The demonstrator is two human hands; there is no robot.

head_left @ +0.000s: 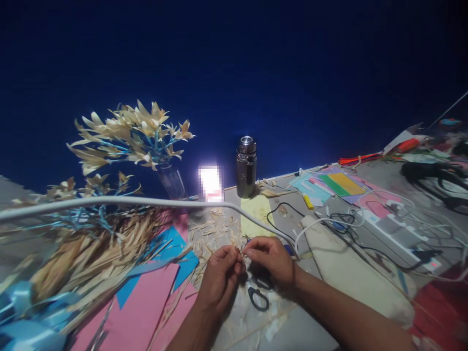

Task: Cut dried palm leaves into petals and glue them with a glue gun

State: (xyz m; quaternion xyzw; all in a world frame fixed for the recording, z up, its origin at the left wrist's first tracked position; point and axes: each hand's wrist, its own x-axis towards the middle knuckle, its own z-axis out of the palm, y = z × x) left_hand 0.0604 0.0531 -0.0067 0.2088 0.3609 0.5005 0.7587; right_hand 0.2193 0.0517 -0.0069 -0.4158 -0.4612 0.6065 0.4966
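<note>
My left hand (219, 279) and my right hand (271, 261) meet at the fingertips, low in the middle of the head view. Both pinch a small tan piece of dried husk (240, 252), mostly covered by the fingers. Under my right hand lies a pair of scissors with dark handles (259, 298), its blades partly hidden. Pale husk scraps (209, 231) are strewn over the surface in front of and around the hands. A yellow sheet (256, 217) lies just beyond them.
A dark metal flask (246, 168) stands upright at the back. Husk flowers (135, 136) rise from a clear vase (171, 181). A white cable (146, 201) crosses in front. Dried husks (98, 248), pink paper (146, 307) lie left; a power strip (398, 239) sits right.
</note>
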